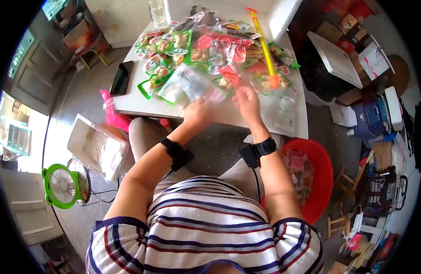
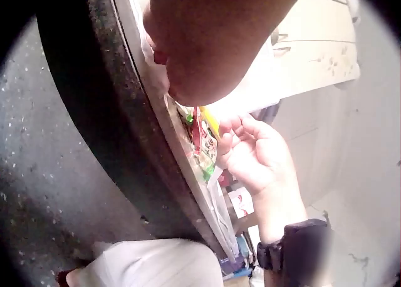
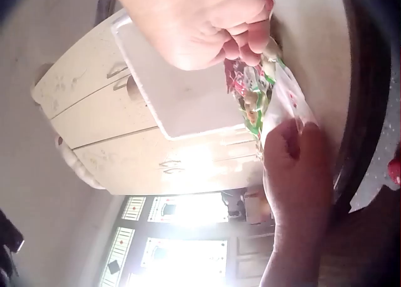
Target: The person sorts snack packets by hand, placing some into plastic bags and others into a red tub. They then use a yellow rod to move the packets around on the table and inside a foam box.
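At the table's front edge, my left hand (image 1: 198,113) pinches a clear plastic bag (image 1: 188,83), which spreads over the packets in front of it. The right wrist view shows the bag (image 3: 287,96) running up from the thumb and fingers of that hand (image 3: 297,155). My right hand (image 1: 248,102) is raised beside it, fingers loosely curled, with nothing seen in its palm in the left wrist view (image 2: 260,158). Just beyond it lie a red packet (image 1: 230,74) and several green-edged snack packets (image 1: 179,40), heaped across the table.
A yellow tube with orange ends (image 1: 265,45) lies over the heap's right side. The white table (image 1: 128,106) also bears a black phone (image 1: 122,77), a glass (image 1: 156,13) and a clear wrapper (image 1: 284,112). A red basin (image 1: 322,169) and a foam box (image 1: 85,137) flank my legs.
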Demonstrator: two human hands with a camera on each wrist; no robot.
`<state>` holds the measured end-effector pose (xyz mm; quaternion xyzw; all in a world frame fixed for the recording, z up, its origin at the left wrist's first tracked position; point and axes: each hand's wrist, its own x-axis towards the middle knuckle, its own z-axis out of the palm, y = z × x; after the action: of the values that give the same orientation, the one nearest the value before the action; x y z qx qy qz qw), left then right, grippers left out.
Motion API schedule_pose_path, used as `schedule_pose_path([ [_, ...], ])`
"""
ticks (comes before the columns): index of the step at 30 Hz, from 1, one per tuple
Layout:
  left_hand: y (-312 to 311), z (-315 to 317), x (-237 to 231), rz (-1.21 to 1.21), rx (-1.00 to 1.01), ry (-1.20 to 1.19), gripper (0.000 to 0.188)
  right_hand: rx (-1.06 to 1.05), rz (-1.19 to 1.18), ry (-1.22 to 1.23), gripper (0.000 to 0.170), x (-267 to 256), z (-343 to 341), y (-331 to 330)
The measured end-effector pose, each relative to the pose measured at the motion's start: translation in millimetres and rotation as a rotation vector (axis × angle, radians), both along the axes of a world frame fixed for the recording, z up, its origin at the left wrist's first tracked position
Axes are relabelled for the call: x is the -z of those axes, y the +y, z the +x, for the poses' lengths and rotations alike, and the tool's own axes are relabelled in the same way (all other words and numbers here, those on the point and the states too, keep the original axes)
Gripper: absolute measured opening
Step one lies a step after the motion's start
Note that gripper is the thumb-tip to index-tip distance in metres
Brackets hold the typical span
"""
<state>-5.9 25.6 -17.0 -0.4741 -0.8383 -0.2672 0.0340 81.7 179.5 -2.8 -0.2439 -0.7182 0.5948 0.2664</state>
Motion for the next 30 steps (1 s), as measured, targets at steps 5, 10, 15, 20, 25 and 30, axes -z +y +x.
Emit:
schedule_pose_path([
  [5, -4.6, -5.8, 16.8, 0.215, 0.113, 0.109, 0.009, 0.063, 0.205, 0.09, 0.016, -12.5, 0.5, 29.4],
  [10, -2.3, -3.1, 12.4, 0.304, 0.09, 0.155, 0.006, 0.317, 0.253, 0.249, 0.016, -62.5, 7.7, 111.2],
  [15, -0.2, -2.5, 9.7, 0.288, 0.092, 0.213, 0.005, 0.522, 0.582, -0.317, 0.023, -26.9, 15.4, 238.5],
  [20, 0.5, -2.0, 7.3, 0.279, 0.097, 0.212, 0.004, 0.47, 0.618, -0.715, 0.033, 22.8, 4.1, 294.1],
  [25, 2.1, -2.4, 6.8, 0.268, 0.097, 0.218, 0.006, 0.489, 0.502, -0.621, 0.039, 45.9, -22.2, 313.8],
  [30, 2.3, -3.5, 10.1, 0.276, 0.11, 0.216, 0.009, 0.436, 0.385, -0.534, 0.039, 36.5, -23.8, 306.8],
])
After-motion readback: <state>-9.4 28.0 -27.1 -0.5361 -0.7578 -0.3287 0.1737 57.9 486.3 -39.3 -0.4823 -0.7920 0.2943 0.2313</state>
